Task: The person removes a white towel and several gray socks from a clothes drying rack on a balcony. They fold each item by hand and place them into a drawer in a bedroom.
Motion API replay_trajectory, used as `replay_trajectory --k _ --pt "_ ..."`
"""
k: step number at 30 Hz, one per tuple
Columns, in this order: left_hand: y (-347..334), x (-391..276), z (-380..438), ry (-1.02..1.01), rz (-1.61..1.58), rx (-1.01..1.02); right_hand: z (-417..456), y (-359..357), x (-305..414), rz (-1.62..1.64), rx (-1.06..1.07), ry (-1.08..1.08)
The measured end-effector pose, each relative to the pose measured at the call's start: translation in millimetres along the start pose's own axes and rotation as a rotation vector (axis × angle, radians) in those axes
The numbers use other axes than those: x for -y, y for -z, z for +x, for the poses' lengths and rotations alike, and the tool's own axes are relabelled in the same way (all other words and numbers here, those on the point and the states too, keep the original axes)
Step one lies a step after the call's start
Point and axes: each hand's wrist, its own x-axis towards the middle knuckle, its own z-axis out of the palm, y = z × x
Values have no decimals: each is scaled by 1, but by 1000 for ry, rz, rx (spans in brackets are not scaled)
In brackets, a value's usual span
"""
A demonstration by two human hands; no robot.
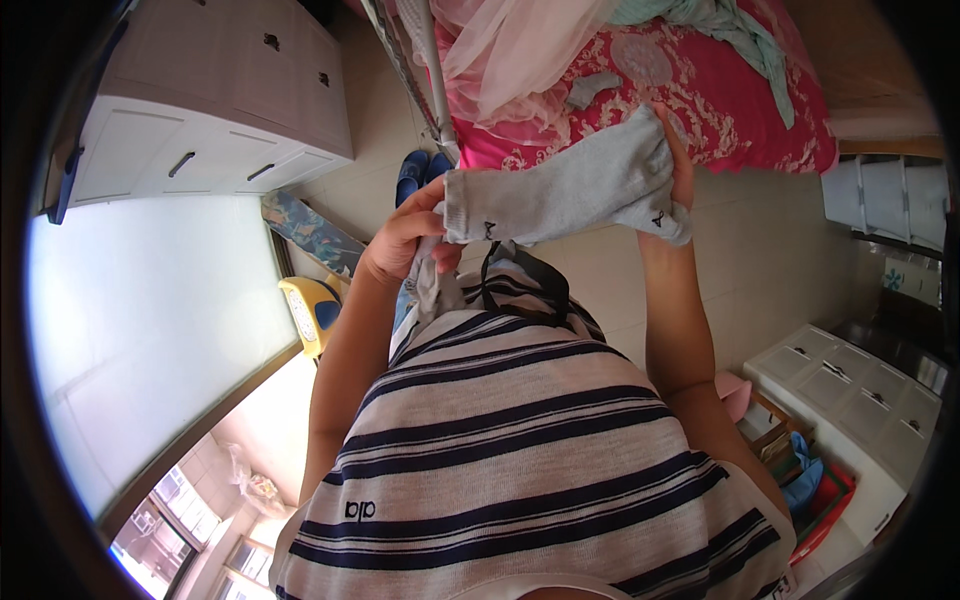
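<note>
A light grey sock (555, 187) with small dark motifs is stretched across in front of me. My left hand (412, 236) grips its ribbed cuff, and more grey cloth (436, 277) hangs from the same hand. At the toe end, my right hand (677, 169) is partly hidden behind or inside the sock; its fingers show along the far edge. Another small grey cloth piece, perhaps a sock (592, 89), lies on the red patterned bedding (660, 67) beyond.
Sheer pink netting (517, 52) and a mint green cloth (739, 37) lie over the bed. Blue clogs (412, 176) stand on the floor by the bed post (439, 82). White cabinets (225, 97) are at left, a white drawer unit (847, 390) at right, a yellow-framed object (307, 315) near my left arm.
</note>
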Motion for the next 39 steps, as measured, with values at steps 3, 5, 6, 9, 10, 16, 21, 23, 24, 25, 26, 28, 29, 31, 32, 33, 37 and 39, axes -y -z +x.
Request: replay_trajectory --k 3,5,6,9,10,16,21,23,24,25,26,28,29,31,32,33,37,39 --pt "-8 -3 -4 99 -137 -5 2 18 0 43 122 -28" --pt "0 6 0 46 75 -69 8 32 -1 87 186 -80" --pt "-1 10 4 24 166 -123 11 35 -3 106 181 -116" --pt "4 16 13 -63 138 -328 22 35 -15 -167 -125 38" --pt "7 16 15 -96 78 -402 27 35 -17 -312 -275 135" --pt "18 13 17 -235 353 -830 59 231 -50 126 -530 -294" --pt "36 27 14 -257 564 -984 39 252 -104 434 -225 -658" --pt "46 32 11 -267 669 -1008 37 202 -100 506 57 -614" --pt "46 33 11 -260 701 -1007 34 165 -93 415 66 -603" --pt "45 34 11 -251 736 -1002 28 121 -85 324 75 -586" --pt "44 35 12 -243 772 -995 23 86 -81 235 85 -568" --pt "44 43 18 -310 887 -956 13 38 -88 -381 200 -328" --pt "43 47 22 -345 943 -935 11 28 -93 -688 251 -196" --pt "34 48 25 -339 957 -934 16 40 -112 -749 264 -186" --pt "27 47 25 -333 987 -940 15 43 -120 -821 264 -106" --pt "21 47 24 -327 1013 -954 12 44 -127 -893 269 -32" --pt "11 48 22 -443 1183 -997 -4 23 -135 -1061 156 147" --pt "9 45 21 -368 1154 -1006 -1 32 -133 -950 102 53"
